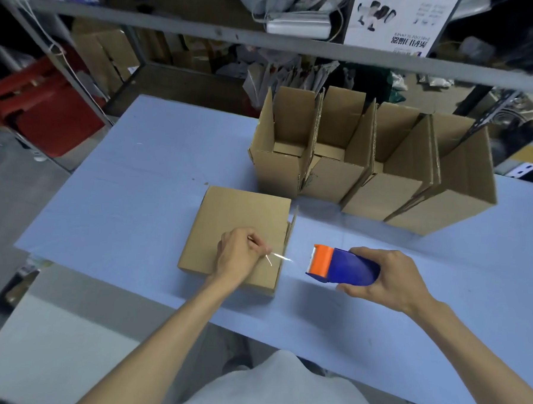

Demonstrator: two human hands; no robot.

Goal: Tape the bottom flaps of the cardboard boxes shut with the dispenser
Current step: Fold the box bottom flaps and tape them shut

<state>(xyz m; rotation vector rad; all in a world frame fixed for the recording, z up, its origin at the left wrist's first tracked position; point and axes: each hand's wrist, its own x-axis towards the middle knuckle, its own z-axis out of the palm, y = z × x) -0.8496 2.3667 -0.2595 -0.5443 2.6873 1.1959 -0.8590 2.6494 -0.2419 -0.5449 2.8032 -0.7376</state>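
Observation:
A cardboard box (pixel 239 219) lies bottom-up on the blue table (pixel 129 201), its flaps folded flat. My left hand (pixel 240 256) rests on the box near its right edge and pinches the end of a clear tape strip (pixel 282 257). The strip runs to the right towards the blue and orange tape dispenser (pixel 342 265), which my right hand (pixel 384 277) grips just right of the box, above the table.
Several open cardboard boxes (pixel 368 176) stand in a row at the back right of the table. Behind them a metal shelf rack (pixel 206 35) holds clutter. A red crate (pixel 39 103) sits on the floor at the left.

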